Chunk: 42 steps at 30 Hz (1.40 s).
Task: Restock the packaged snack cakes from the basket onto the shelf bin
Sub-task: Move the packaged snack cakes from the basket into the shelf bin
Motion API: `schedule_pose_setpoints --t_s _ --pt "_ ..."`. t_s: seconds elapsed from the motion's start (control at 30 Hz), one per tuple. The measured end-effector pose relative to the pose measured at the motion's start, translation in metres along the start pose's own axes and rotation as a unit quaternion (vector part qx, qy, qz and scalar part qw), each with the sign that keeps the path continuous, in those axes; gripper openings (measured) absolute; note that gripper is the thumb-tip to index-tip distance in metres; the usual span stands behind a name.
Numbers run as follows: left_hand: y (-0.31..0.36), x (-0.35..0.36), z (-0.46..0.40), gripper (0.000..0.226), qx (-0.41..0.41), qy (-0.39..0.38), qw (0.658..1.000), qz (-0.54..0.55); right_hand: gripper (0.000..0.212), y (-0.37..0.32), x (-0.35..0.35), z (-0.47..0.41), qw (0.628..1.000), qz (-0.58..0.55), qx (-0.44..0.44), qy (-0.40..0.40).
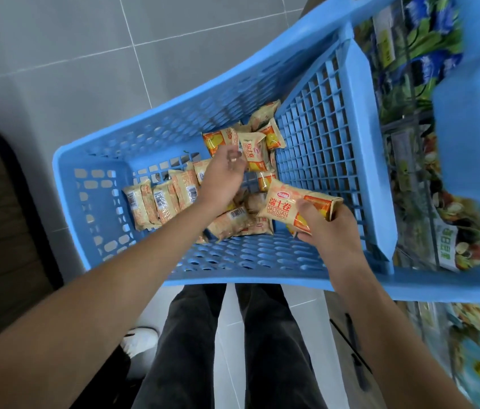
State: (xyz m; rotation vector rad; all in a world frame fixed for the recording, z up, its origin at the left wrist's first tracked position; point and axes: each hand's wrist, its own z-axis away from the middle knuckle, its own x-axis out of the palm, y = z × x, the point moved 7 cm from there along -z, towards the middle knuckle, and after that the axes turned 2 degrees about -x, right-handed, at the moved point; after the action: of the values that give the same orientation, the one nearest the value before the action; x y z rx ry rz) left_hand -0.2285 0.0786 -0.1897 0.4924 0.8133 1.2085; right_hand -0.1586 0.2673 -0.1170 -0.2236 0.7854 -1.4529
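Picking snack cakes out of the blue basket (132, 137), shelf side at right.

Basket sits tilted ahead of the person, a loose pile of orange-and-cream snack cake packs (174, 196) on its mesh floor; packaged goods on the shelf (410, 84) at the right edge are blurred, target bin not identifiable. Right hand (330, 231) has its grip closed around 1 snack cake pack (289, 206), held just above the pile. Left hand (224, 178) hovers over the pile, fingers loosely curled near another pack (255, 153); cannot tell if it is pinching anything. Risks: slick wrapper could slip from the right grip if held only at an edge; a hard squeeze could crush the cake; left hand reaching in may knock packs about or snag the mesh.
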Motion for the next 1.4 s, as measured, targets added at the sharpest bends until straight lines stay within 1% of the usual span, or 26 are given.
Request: schedule_pose_setpoints --t_s 0.07,0.1,0.17,0.2,0.27,0.33,0.4,0.43,0.47,0.5,0.53,0.6,0.67,0.73,0.77,0.8,0.87,0.93,1.0,1.07,1.13,1.17,1.27,1.37,1.4 --pt "0.006 0.005 -0.033 0.032 0.051 0.002 0.995 -0.09 0.008 0.004 -0.002 -0.006 0.997 0.072 -0.002 -0.015" --pt "0.007 0.011 -0.048 0.034 0.079 -0.009 0.985 -0.152 0.008 0.006 -0.003 -0.008 0.994 0.105 -0.002 -0.022" --pt "0.004 0.026 -0.074 0.044 0.129 -0.044 0.952 -0.275 0.024 0.01 -0.005 -0.012 0.988 0.153 -0.004 -0.03" --pt "0.001 0.033 -0.083 0.052 0.141 -0.062 0.933 -0.325 0.028 0.014 -0.006 -0.014 0.986 0.166 -0.003 -0.03" --pt "-0.01 0.046 -0.096 0.067 0.135 -0.085 0.899 -0.407 0.029 0.017 -0.007 -0.016 0.985 0.168 -0.005 -0.027" --pt "-0.016 0.053 -0.104 0.073 0.127 -0.077 0.864 -0.481 0.028 0.018 -0.008 -0.017 0.988 0.155 -0.006 -0.024" --pt "-0.015 0.057 -0.103 0.068 0.134 -0.061 0.834 -0.532 0.027 0.018 -0.007 -0.018 0.99 0.139 -0.008 -0.025" --pt "-0.016 0.058 -0.1 0.064 0.137 -0.062 0.825 -0.544 0.027 0.018 -0.007 -0.018 0.991 0.133 -0.009 -0.028" --pt "-0.018 0.057 -0.096 0.059 0.136 -0.066 0.824 -0.546 0.026 0.018 -0.006 -0.018 0.991 0.13 -0.01 -0.031" --pt "-0.022 0.055 -0.09 0.054 0.132 -0.07 0.832 -0.534 0.024 0.018 -0.005 -0.017 0.991 0.128 -0.011 -0.033" --pt "-0.026 0.048 -0.083 0.047 0.124 -0.066 0.852 -0.504 0.023 0.017 -0.004 -0.016 0.991 0.125 -0.016 -0.036" --pt "-0.036 0.028 -0.063 0.038 0.091 -0.038 0.904 -0.415 0.016 0.012 -0.003 -0.014 0.991 0.121 -0.03 -0.041" --pt "-0.049 0.006 -0.035 0.039 0.038 -0.003 0.943 -0.331 0.01 0.008 -0.002 -0.011 0.992 0.111 -0.042 -0.045" --pt "-0.062 -0.016 0.001 0.041 -0.023 0.035 0.982 -0.184 0.011 0.004 -0.002 -0.005 0.995 0.081 -0.045 -0.046" --pt "-0.064 -0.027 0.022 0.041 -0.048 0.059 0.991 -0.114 0.013 0.001 -0.003 0.001 0.996 0.064 -0.046 -0.047" --pt "-0.064 -0.038 0.043 0.041 -0.068 0.082 0.992 -0.064 0.014 -0.003 -0.004 0.008 0.996 0.049 -0.051 -0.051" --pt "-0.062 -0.056 0.085 0.048 -0.115 0.109 0.987 -0.012 0.019 -0.01 -0.008 0.029 0.995 0.028 -0.064 -0.068" --pt "-0.058 -0.071 0.129 0.057 -0.159 0.123 0.979 0.012 0.033 -0.015 -0.015 0.056 0.994 0.012 -0.069 -0.079" --pt "-0.041 -0.081 0.168 0.046 -0.148 0.116 0.982 0.017 0.029 -0.018 -0.028 0.085 0.994 -0.005 -0.078 -0.08" --pt "-0.019 -0.087 0.203 0.035 -0.108 0.101 0.989 0.013 0.028 -0.016 -0.044 0.115 0.994 -0.025 -0.08 -0.066" --pt "-0.001 -0.092 0.233 0.032 -0.067 0.091 0.994 0.001 0.029 -0.01 -0.061 0.145 0.994 -0.058 -0.079 -0.047" --pt "0.006 -0.094 0.244 0.03 -0.045 0.084 0.995 -0.007 0.026 -0.006 -0.071 0.161 0.993 -0.071 -0.082 -0.034" --pt "0.029 -0.086 0.27 0.019 0.014 0.036 0.999 0.0 0.01 0.011 -0.111 0.205 0.992 -0.074 -0.092 0.049" --pt "0.062 -0.065 0.289 0.01 0.076 -0.029 0.997 -0.007 0.013 0.027 -0.16 0.255 0.978 -0.095 -0.101 0.158" --pt "0.074 -0.055 0.298 0.011 0.102 -0.052 0.993 -0.019 0.014 0.037 -0.175 0.274 0.97 -0.11 -0.099 0.193"
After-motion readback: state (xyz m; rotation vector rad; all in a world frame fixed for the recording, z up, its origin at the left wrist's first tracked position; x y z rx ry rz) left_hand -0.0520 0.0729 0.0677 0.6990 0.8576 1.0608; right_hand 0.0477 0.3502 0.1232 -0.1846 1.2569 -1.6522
